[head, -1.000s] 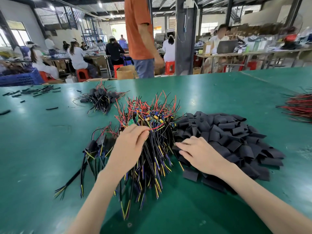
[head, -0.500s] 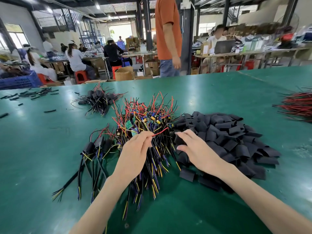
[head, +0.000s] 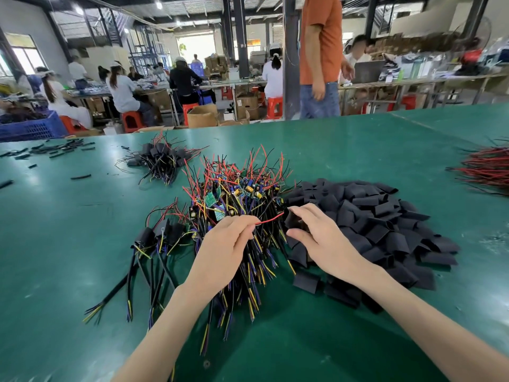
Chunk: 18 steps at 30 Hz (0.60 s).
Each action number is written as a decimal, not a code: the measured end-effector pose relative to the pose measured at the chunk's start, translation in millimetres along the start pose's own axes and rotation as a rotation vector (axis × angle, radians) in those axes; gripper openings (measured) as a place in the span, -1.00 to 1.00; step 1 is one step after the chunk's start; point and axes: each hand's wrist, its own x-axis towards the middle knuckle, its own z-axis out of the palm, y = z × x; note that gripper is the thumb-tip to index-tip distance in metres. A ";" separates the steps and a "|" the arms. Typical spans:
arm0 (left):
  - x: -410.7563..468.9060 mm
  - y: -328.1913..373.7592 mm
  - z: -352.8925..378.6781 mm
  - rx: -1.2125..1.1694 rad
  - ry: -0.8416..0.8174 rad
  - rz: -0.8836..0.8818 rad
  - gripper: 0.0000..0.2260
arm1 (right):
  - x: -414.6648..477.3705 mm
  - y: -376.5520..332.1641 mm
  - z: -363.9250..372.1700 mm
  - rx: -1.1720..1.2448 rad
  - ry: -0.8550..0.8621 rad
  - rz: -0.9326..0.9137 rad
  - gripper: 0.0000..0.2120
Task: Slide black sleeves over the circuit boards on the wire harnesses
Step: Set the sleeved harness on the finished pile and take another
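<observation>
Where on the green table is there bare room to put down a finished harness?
Bare green table left of the few sleeved harnesses, and beyond the sleeve pile toward the red wire bundle. Crowded: the middle, where harness pile, left hand and right hand meet.

**Item counts**

Two hands: left hand [head: 220, 252] pinches one red wire [head: 268, 221], right hand [head: 322, 244] holds one sleeve [head: 290, 219]. Beneath the grip, one heap of bare harnesses [head: 239, 194]; to its right, one heap of sleeves [head: 371, 216]. Two sleeved clusters: near cluster [head: 159, 235] left, far cluster [head: 159, 158] beyond. Far right, one bundle of red wires [head: 487, 172].
</observation>
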 end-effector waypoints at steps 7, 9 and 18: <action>1.1 -2.6 0.3 0.060 -0.039 0.040 -0.79 | -0.3 0.7 -2.2 -0.054 -0.007 -0.052 -0.63; 2.0 -1.5 0.1 0.096 -0.055 0.070 -0.79 | -0.5 0.1 -2.3 -0.136 -0.027 -0.073 -0.62; -3.8 5.9 18.8 -0.138 -0.137 -0.004 -0.72 | -4.8 -19.8 14.0 -0.442 0.027 -0.346 -0.69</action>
